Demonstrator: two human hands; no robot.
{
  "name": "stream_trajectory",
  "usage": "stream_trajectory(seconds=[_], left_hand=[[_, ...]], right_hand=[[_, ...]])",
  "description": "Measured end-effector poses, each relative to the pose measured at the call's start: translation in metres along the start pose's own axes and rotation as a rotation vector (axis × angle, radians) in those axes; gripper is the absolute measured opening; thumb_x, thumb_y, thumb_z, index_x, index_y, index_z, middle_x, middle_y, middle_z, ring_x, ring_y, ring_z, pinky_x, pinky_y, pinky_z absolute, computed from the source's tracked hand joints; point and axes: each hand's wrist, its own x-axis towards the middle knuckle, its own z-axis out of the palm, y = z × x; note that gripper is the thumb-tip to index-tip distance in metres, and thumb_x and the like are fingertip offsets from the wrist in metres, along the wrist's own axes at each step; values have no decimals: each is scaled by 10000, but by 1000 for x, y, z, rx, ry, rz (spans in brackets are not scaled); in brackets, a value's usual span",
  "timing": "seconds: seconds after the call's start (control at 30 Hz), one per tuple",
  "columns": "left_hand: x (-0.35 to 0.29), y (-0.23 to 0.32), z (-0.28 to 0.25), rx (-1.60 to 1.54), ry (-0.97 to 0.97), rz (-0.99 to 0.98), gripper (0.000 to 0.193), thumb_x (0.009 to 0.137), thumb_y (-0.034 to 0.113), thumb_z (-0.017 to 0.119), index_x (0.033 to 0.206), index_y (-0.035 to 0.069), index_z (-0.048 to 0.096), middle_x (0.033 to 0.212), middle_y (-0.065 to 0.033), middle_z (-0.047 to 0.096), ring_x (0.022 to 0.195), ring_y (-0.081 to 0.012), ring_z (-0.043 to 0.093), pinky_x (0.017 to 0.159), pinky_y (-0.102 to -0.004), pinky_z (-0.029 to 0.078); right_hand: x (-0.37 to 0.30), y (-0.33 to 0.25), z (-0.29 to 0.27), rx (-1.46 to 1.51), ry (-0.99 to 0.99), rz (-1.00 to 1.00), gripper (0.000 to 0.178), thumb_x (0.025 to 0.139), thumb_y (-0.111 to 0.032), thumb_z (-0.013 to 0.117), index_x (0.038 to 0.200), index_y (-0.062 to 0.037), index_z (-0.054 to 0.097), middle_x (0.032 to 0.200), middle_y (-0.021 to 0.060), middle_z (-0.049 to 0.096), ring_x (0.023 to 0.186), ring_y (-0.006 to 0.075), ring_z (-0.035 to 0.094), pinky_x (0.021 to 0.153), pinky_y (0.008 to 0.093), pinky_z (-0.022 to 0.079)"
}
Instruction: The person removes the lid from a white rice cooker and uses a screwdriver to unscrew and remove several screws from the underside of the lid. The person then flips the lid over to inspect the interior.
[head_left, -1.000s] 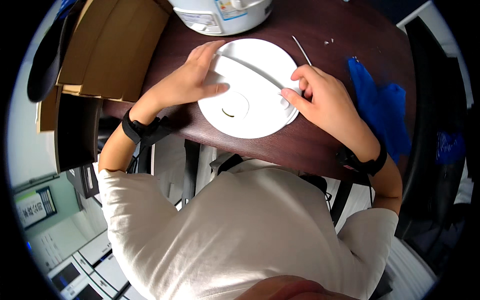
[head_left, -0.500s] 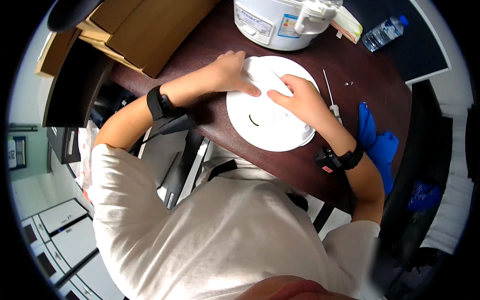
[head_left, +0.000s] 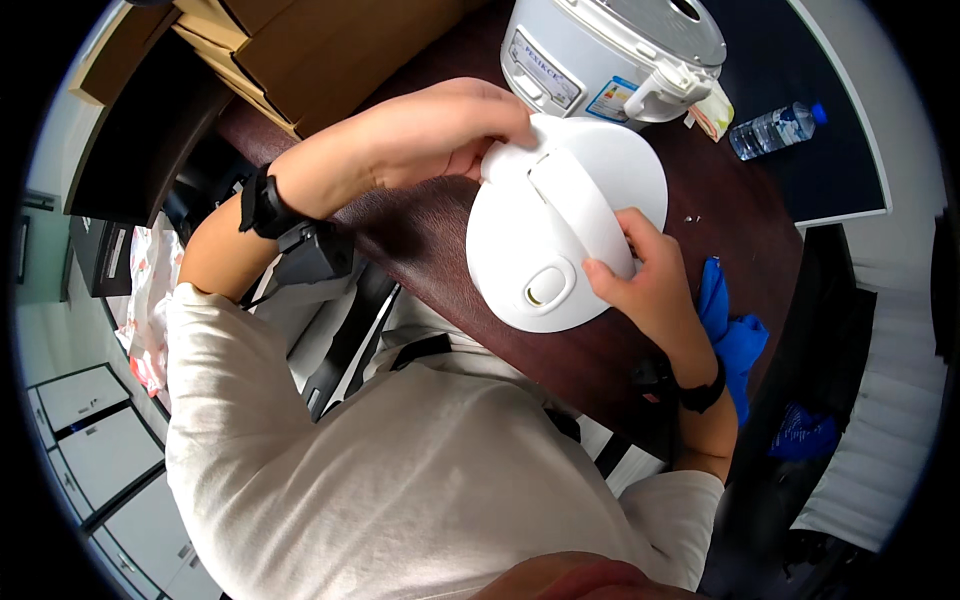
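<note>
A round white appliance lid (head_left: 520,240) with a raised handle strip and an oval button is tilted up off the dark brown table (head_left: 420,250). My left hand (head_left: 430,135) grips its far upper-left edge. Fingers of my right hand (head_left: 645,280) press on its right side beside the handle strip. Behind the lid stands a white and grey rice cooker body (head_left: 610,50). Both wrists wear black bands.
Brown cardboard boxes (head_left: 300,50) are stacked at the table's far left. A clear water bottle with a blue cap (head_left: 775,128) lies at the far right. Blue cloth or gloves (head_left: 730,335) lie by my right wrist. A black chair (head_left: 310,260) is under the table's edge.
The lid has come up from lying flat on the table to a tilted, raised position between both hands. The view has swung, bringing the cooker body closer.
</note>
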Motion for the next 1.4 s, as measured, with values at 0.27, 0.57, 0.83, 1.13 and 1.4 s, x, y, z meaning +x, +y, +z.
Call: stream_trajectory(seconds=[0.27,0.57,0.83,1.13,1.4], left_hand=[[-21,12,26,299,-24,182,285,866,147,675,1073,-11,558,929,-37,635,843,-70,591,749,-214,481],[-39,30,50,516,-24,222,355,817,83,705,1103,-13,518,932,-50,621,856,-86,587,731,-242,498],[-56,25,69,840,105,405,362,751,70,722,1040,-8,518,857,-50,572,778,-108,542,670,-251,463],[-54,23,71,915,189,512,397,735,97,755,1034,-10,517,875,-57,552,787,-110,511,673,-255,440],[-37,20,54,763,256,338,461,751,134,795,1088,17,502,962,-21,574,894,-73,534,776,-215,439]], right_hand=[[3,-16,6,-77,11,-123,311,715,-219,746,849,13,587,745,167,650,668,247,673,602,336,518],[-1,-47,5,197,-52,55,392,741,-321,782,868,22,640,769,142,685,695,219,688,639,298,525],[-13,-38,5,-31,41,-120,429,720,-355,799,883,12,651,737,137,679,684,221,687,623,300,512],[3,-31,13,-135,238,-227,389,654,-291,840,822,11,663,686,142,657,623,229,675,569,296,494],[24,-20,24,-119,315,-286,453,657,-377,822,671,-14,552,600,166,597,565,346,615,519,394,485]])
